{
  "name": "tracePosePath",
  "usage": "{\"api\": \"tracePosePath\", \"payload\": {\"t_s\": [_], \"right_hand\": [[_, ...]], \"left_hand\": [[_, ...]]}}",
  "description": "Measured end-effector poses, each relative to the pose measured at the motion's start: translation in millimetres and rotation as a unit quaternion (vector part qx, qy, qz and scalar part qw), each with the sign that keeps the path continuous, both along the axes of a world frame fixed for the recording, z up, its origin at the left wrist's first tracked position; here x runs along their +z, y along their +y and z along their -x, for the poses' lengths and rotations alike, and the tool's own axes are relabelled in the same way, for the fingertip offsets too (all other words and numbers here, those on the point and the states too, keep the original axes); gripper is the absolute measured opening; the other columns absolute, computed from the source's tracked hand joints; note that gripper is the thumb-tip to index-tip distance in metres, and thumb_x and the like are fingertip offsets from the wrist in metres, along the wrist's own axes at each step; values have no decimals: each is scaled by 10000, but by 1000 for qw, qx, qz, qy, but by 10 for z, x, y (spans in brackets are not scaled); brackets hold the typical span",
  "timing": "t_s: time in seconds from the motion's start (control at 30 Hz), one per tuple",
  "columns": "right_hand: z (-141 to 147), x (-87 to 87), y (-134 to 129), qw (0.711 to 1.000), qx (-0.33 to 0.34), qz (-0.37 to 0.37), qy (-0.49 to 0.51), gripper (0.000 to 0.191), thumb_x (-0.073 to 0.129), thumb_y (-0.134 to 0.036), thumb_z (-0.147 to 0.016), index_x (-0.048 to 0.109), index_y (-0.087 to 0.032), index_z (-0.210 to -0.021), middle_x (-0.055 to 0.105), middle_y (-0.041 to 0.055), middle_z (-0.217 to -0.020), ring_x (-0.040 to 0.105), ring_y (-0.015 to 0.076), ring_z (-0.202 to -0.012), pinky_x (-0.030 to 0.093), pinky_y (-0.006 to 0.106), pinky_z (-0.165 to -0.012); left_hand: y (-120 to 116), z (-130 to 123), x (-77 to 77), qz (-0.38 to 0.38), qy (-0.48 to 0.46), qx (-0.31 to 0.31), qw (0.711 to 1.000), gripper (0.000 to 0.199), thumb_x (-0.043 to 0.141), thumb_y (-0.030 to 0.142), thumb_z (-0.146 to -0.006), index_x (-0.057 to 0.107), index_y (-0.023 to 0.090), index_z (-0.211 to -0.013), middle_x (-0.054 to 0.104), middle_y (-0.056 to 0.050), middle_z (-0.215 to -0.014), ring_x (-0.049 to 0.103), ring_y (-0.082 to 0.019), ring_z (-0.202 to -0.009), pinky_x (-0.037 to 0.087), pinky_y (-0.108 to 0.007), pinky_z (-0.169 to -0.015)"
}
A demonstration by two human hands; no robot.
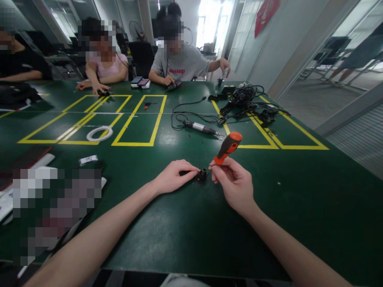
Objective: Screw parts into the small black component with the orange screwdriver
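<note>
On the green table, a small black round part with a raised collar point(201, 177) stands between my hands. My left hand point(177, 175) rests beside it, thumb and fingers closed against its left side. An orange and black screwdriver point(227, 148) is in my right hand point(235, 181), just to the right of the part. Its handle points up and leans right, while my fingers pinch it low, near the shaft. The shaft's tip is mostly hidden by my fingers, so I cannot tell whether it touches the black part.
Beyond my hands lies a corded electric screwdriver point(200, 127). Tangled black cables point(243, 99) are heaped at the back right. A white ring point(99, 134) lies within yellow tape lines, and a small white packet point(88, 160) is nearer left. Several people sit across the table.
</note>
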State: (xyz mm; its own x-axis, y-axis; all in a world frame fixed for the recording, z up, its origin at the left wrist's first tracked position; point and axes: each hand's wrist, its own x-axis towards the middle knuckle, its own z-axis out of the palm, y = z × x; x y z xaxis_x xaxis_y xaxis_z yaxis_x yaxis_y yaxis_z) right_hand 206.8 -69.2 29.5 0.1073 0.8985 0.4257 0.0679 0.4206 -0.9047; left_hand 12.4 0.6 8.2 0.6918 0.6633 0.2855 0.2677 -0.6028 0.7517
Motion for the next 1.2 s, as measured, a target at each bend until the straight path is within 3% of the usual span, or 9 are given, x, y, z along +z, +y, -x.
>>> {"api": "tracePosePath", "payload": {"t_s": [0.77,1.2], "right_hand": [[0,-51,9,1000,-1,8,25,41,696,-238,-913,713,-204,-927,742,18,-793,634,99,-563,556,218,-512],[0,-23,-9,999,9,23,31,204,768,-375,-880,654,-207,-897,729,15,-751,660,126,-576,609,269,-569]], "left_hand": [[2,-1,-15,-2,4,5,1000,226,594,272,-1007,807,196,-1025,809,-55,-1005,708,-178,-936,529,-302,-889],[1,-3,4,3,5,6,1000,235,590,277,-999,807,192,-1027,811,-60,-993,701,-182,-914,525,-309,-875]]}}
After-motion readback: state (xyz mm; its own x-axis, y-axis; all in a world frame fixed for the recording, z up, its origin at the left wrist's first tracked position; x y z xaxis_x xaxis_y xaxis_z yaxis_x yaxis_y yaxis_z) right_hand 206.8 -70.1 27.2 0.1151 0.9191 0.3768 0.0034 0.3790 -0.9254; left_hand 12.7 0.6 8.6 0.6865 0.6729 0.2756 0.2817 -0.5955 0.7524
